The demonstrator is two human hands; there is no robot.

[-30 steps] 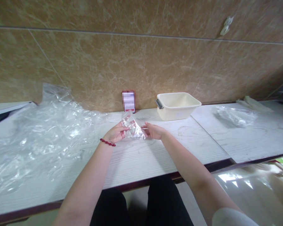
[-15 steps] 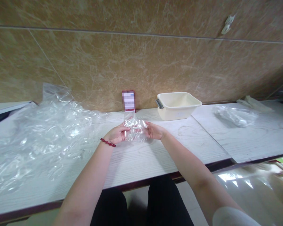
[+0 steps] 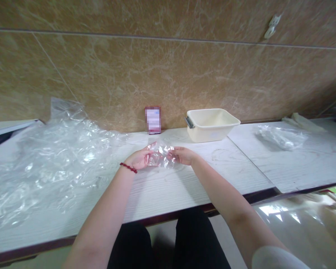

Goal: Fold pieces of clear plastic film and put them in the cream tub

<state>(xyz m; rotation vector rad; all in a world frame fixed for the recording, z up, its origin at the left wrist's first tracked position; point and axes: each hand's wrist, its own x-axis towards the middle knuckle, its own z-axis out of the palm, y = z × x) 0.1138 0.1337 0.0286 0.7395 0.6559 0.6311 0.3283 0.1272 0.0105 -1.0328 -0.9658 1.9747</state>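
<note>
A small piece of clear plastic, which looks like a plastic bag [image 3: 161, 156], is held between my two hands over the white wood-grain table [image 3: 168, 190]. My left hand [image 3: 140, 158], with a red bead bracelet [image 3: 128, 167] at the wrist, is closed on its left side, the thumb lying over the film. On the right side my right hand [image 3: 184, 155] pinches it. The film is crumpled and shiny, and its far edge is hard to make out. Some fingers are partly seen through it.
Clear plastic bags [image 3: 64, 149] lie in a big heap on the left. A cream plastic basin [image 3: 210, 127] with a grey handle stands against the marbled wall. Left of it a phone [image 3: 153, 120] leans upright. More clear plastic [image 3: 282, 137] lies at the right.
The plastic between my hands has been gathered in: its upper part, which stood up toward the phone, is now folded down and bunched. My hands have hardly shifted.
</note>
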